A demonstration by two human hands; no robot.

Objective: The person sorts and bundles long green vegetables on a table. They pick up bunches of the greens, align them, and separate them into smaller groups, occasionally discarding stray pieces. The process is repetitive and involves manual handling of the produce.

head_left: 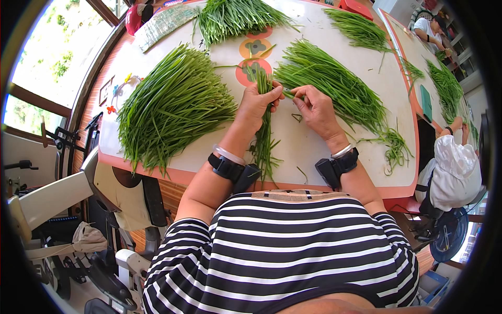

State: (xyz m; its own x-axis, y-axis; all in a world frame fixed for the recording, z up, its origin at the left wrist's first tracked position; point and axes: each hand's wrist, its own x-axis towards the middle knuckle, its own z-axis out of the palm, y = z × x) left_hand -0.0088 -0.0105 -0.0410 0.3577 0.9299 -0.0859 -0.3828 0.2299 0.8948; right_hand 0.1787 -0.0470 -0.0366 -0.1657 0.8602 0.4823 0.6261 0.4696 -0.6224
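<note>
My left hand [255, 106] is closed round a slim bunch of garlic chives [264, 137], whose stalks stick out above the fist and trail toward the table's near edge. Close beside it, my right hand [318, 111] pinches at a thin green strand near the bunch; the fingers hide part of it. A big heap of chives [172, 107] lies to the left of my hands. Another heap of chives [332, 83] spreads out to the right, with limp loose scraps [395, 145] at its near end.
More chives [238, 22] lie at the far side, and another bundle [361, 30] at the far right. A flat woven bag [166, 27] is at the far left. On the right, people in white [456, 170] sit at a second table with chives [443, 94].
</note>
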